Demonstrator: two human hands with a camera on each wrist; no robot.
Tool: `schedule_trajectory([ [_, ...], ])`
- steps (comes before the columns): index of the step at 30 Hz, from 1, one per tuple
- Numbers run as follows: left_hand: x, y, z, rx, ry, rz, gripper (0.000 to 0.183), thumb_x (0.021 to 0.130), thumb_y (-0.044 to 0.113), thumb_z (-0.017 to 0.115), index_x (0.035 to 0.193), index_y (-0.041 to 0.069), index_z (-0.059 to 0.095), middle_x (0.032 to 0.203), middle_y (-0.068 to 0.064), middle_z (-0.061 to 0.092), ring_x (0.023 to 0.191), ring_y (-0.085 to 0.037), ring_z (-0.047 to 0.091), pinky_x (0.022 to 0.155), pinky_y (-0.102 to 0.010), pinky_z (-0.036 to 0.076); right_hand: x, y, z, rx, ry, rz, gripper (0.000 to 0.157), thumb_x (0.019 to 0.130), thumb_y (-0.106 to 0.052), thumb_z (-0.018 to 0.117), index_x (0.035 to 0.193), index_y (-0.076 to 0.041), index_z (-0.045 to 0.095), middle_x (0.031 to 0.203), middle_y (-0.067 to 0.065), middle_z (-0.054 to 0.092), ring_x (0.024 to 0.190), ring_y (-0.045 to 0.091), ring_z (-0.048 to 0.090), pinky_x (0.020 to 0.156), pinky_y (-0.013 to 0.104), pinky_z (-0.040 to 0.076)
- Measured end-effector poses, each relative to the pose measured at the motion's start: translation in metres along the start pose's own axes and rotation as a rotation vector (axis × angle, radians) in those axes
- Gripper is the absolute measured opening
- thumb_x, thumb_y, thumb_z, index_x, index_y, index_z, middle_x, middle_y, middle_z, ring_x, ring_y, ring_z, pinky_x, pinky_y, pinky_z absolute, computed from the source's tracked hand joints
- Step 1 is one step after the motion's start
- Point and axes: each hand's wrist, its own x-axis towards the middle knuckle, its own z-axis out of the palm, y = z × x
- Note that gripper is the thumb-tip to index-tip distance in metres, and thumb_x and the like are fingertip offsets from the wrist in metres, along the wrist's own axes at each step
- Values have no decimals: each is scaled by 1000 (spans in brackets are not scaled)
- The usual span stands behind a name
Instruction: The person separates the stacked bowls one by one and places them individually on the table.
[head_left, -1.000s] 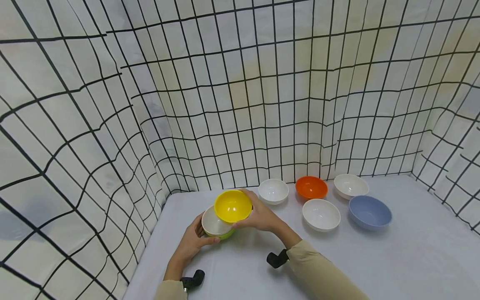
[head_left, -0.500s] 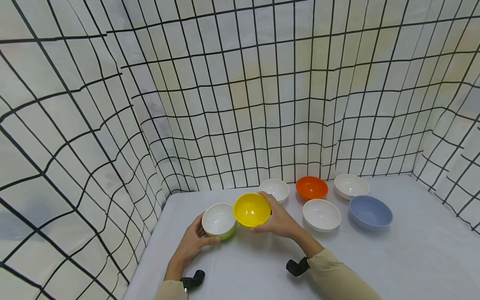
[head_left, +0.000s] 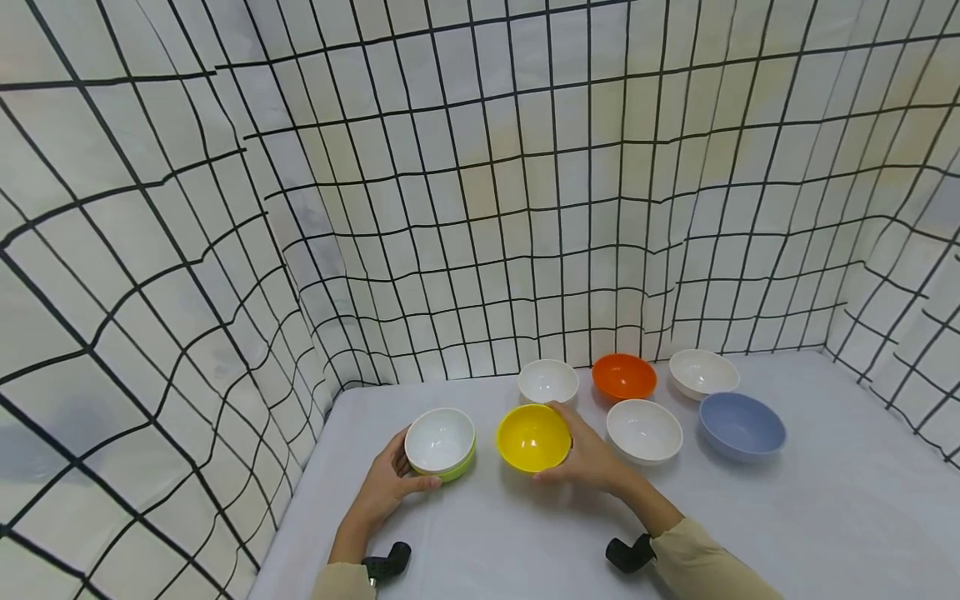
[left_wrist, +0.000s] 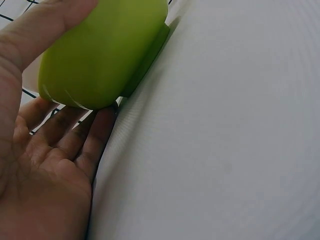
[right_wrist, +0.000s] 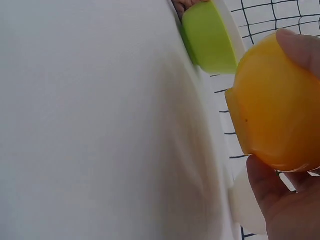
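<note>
My left hand [head_left: 385,488] cups the near left side of a green bowl [head_left: 459,472], thumb in front and fingers round the side. A white bowl [head_left: 440,440] is nested inside the green one, hiding its interior. In the left wrist view the green bowl [left_wrist: 112,50] stands on the white cloth. My right hand [head_left: 587,457] grips a yellow bowl [head_left: 533,439] by its right side, a short way right of the nested pair. The right wrist view shows the yellow bowl [right_wrist: 280,107] upright above the cloth, its foot off the surface, thumb and fingers on its wall.
Behind the yellow bowl stands a small white bowl [head_left: 548,382]. Farther right are an orange bowl [head_left: 623,377], another white bowl [head_left: 644,431], a back white bowl [head_left: 702,373] and a blue bowl [head_left: 741,426]. A black grid over white sheeting [head_left: 480,208] borders the white table [head_left: 510,550].
My right hand has carried the yellow bowl from over the nested bowls rightward and then lower, toward the table. The white bowl inside the green one is now uncovered. My left hand stays put.
</note>
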Motion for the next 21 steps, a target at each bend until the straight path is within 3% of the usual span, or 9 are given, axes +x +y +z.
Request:
schedule_trajectory([
  [5, 1, 0, -1, -2, -1, 0, 107, 75, 15, 92, 161, 16, 28, 167, -10, 34, 156, -32, 30, 129, -47, 27, -6, 7, -4, 4, -15, 32, 113, 61, -42, 96, 155, -28, 36, 147, 0, 49, 130, 23, 50, 115, 60, 46],
  [12, 1, -1, -1, 0, 0, 1, 107, 74, 16, 92, 161, 16, 29, 167, -10, 34, 156, -32, 30, 129, -47, 27, -8, 16, -4, -11, -9, 66, 115, 60, -45, 95, 156, -24, 34, 148, 1, 49, 128, 22, 52, 116, 60, 44],
  [21, 1, -2, 0, -7, 4, -5, 107, 74, 15, 93, 160, 17, 30, 167, -9, 34, 156, -31, 30, 129, -47, 27, -10, 20, -6, 20, 23, 96, 113, 63, -38, 96, 156, -21, 34, 152, 4, 46, 129, 23, 50, 119, 61, 39],
])
